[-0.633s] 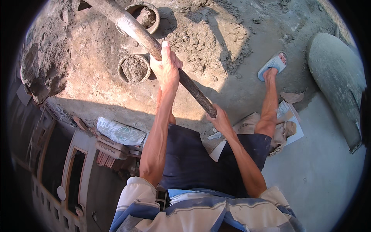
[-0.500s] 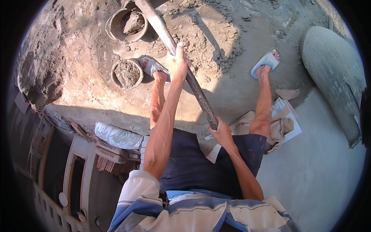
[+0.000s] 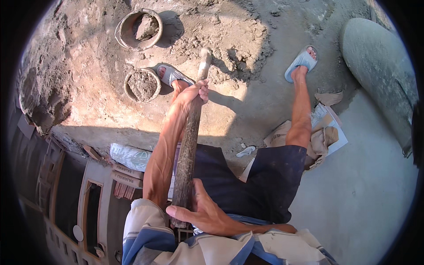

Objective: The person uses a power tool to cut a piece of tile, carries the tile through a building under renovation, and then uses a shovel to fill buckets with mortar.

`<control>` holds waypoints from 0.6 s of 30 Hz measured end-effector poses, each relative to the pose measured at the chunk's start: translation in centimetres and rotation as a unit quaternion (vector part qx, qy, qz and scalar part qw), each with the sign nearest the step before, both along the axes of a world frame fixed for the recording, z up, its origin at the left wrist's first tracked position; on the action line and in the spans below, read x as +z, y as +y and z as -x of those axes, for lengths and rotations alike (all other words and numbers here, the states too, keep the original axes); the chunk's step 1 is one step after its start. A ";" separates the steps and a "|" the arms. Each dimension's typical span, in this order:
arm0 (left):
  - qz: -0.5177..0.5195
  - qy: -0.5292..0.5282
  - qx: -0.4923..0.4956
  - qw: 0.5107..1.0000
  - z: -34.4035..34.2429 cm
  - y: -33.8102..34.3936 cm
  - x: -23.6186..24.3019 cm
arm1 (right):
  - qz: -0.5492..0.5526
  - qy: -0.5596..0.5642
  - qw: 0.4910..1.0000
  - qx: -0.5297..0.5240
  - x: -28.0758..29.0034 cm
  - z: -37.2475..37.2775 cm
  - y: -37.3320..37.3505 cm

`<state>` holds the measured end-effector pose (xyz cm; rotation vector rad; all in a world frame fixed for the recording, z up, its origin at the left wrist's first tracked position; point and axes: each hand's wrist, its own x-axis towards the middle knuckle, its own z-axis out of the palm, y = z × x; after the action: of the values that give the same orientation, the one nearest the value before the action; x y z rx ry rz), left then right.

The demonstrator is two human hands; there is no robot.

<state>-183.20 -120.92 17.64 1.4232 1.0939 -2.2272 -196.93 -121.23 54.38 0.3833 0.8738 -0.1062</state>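
Note:
A long, worn wooden tool handle (image 3: 187, 145) runs from beside my body up toward the mortar; no tool head shows, so its kind is unclear. My left hand (image 3: 193, 91) is wrapped around it in its upper part. My right hand (image 3: 201, 212) grips it near the bottom end, thumb lying across the wood and the fingers partly hidden behind it. Beyond the handle's far end spreads a heap of wet grey mortar (image 3: 238, 39). To the left stand two buckets, a far one (image 3: 120, 33) with a lump of mortar inside and a near one (image 3: 128, 90) filled with mortar.
My sandalled feet (image 3: 304, 59) stand wide apart, the left one close to the near bucket. A large grey curved object (image 3: 375, 66) lies at right. Crumpled paper sacks (image 3: 320, 143) are beside my right leg. Stacked bags (image 3: 128, 155) sit at left, near a mortar-covered mound (image 3: 42, 88).
The handle has swung from slanting up-left to nearly upright in the view, its lower end drawn toward my body. My right hand moved left and nearer; my left hand came slightly nearer.

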 end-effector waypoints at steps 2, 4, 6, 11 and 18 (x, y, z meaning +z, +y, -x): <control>0.028 -0.014 0.070 0.997 -3.7 -1.7 6.0 | 0.051 -0.035 0.998 0.034 2.7 -1.8 0.2; 0.062 -0.026 0.067 0.996 -6.8 -3.5 11.0 | 0.125 -0.046 0.990 0.053 4.9 -3.4 1.1; 0.103 -0.155 0.014 0.982 -7.1 -5.5 16.1 | 0.077 -0.098 0.991 0.057 5.3 -2.1 0.9; 0.235 -0.396 -0.038 0.887 -5.0 -3.4 18.8 | 0.134 -0.019 0.955 0.265 -0.1 4.0 3.4; 0.269 -0.489 0.026 0.829 -2.4 0.6 8.2 | 0.408 0.265 0.780 0.394 -27.0 8.1 16.5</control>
<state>-180.75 -120.36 25.85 1.8213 0.1254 -1.2254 -204.98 -104.77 27.37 -0.8936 1.3815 0.2016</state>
